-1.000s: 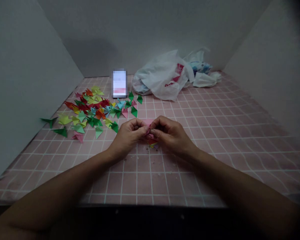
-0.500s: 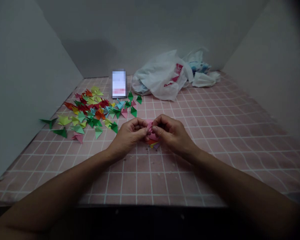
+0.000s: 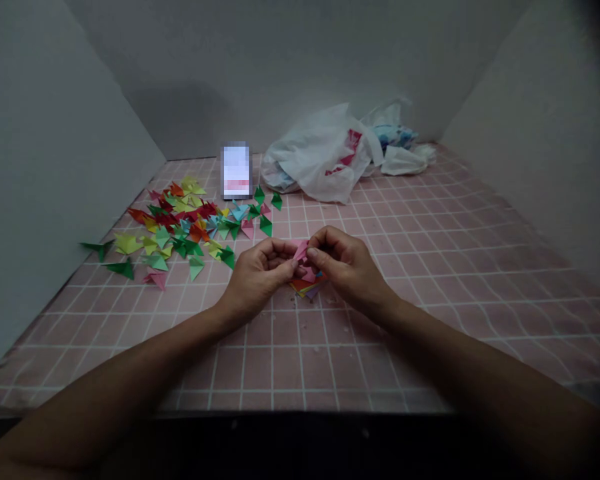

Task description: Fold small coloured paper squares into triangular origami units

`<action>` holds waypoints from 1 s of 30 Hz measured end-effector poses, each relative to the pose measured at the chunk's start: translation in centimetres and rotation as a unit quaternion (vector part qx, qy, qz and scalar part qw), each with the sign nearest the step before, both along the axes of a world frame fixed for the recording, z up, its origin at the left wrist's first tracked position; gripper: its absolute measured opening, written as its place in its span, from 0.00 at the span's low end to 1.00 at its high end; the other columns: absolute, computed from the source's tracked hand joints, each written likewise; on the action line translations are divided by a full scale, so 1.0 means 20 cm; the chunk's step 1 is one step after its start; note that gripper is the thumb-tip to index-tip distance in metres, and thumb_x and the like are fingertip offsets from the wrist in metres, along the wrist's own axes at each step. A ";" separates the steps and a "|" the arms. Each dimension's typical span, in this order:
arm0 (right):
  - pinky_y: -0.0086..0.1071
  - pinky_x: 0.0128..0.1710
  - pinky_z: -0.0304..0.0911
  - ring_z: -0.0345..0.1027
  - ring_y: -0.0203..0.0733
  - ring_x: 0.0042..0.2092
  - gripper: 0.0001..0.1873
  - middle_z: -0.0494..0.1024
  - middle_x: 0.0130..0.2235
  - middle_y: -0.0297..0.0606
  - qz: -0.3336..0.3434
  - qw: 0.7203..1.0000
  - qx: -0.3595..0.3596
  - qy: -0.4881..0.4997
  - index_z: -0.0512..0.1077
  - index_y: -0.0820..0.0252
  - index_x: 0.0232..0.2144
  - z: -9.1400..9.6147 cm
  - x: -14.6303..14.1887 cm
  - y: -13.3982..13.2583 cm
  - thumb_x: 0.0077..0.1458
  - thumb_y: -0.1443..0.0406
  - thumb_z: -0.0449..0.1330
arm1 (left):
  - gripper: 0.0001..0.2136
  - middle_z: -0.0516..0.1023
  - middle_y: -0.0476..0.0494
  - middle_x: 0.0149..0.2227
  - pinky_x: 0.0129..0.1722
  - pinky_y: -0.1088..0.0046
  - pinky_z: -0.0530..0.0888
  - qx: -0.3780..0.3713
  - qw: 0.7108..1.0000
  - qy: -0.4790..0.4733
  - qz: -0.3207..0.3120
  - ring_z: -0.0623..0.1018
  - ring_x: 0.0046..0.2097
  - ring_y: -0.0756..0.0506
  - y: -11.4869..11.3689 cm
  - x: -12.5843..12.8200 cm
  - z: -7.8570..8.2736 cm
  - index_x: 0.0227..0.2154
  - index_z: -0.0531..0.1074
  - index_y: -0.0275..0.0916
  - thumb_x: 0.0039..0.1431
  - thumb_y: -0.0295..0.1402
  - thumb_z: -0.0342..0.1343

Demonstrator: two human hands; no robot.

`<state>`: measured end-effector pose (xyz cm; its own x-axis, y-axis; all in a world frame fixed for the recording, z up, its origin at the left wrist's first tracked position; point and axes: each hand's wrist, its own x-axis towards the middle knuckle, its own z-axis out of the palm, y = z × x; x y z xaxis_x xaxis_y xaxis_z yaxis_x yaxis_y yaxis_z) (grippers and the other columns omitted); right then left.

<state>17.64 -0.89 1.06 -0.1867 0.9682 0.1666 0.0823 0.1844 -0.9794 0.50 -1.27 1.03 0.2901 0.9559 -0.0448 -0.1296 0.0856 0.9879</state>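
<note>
A small folded piece of pink origami paper (image 3: 301, 250) is pinched between my two hands, just above the table. My left hand (image 3: 263, 270) grips its lower left side with thumb and fingers. On its right side, my right hand (image 3: 343, 267) pinches it between thumb and forefinger. Beneath my hands lies a stack of coloured paper sheets (image 3: 306, 289), with orange, yellow, purple and blue edges showing; the hands hide the rest of it. Left of my left hand spreads a pile of folded paper cranes (image 3: 180, 223) in green, red, yellow, pink and blue.
A lit phone (image 3: 237, 170) with a blurred screen stands upright behind the cranes. Crumpled white plastic bags (image 3: 315, 157) lie at the back. Pink checked cloth (image 3: 455, 267) covers the table, and grey walls (image 3: 305, 60) enclose its sides and back.
My fingers have shifted slightly on the pink paper, and more of it shows between them. More of the sheet stack is visible below. The view has moved a little.
</note>
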 end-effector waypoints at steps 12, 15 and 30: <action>0.30 0.29 0.62 0.65 0.34 0.29 0.08 0.71 0.28 0.31 -0.021 0.998 -0.035 0.052 0.66 0.58 0.28 -0.04 -0.04 -0.03 0.53 0.63 0.61 | 0.10 0.80 0.49 0.29 0.34 0.74 0.80 -0.005 0.997 0.031 0.076 0.81 0.30 0.51 -0.01 0.02 -0.02 0.33 0.73 0.35 0.50 0.32 0.66; 0.31 0.29 0.63 0.66 0.34 0.29 0.07 0.72 0.28 0.32 -0.034 0.997 -0.035 0.053 0.66 0.58 0.28 -0.05 -0.05 -0.04 0.53 0.63 0.61 | 0.09 0.80 0.49 0.30 0.34 0.74 0.80 0.007 0.996 0.037 0.081 0.81 0.30 0.51 -0.02 0.02 -0.02 0.33 0.73 0.35 0.51 0.32 0.65; 0.29 0.25 0.61 0.65 0.33 0.26 0.08 0.71 0.26 0.30 -0.036 0.998 -0.021 0.049 0.65 0.57 0.29 -0.07 -0.06 -0.05 0.56 0.63 0.60 | 0.10 0.80 0.48 0.27 0.32 0.75 0.78 0.009 0.995 0.046 0.089 0.79 0.29 0.51 -0.02 0.01 -0.02 0.28 0.73 0.35 0.50 0.35 0.67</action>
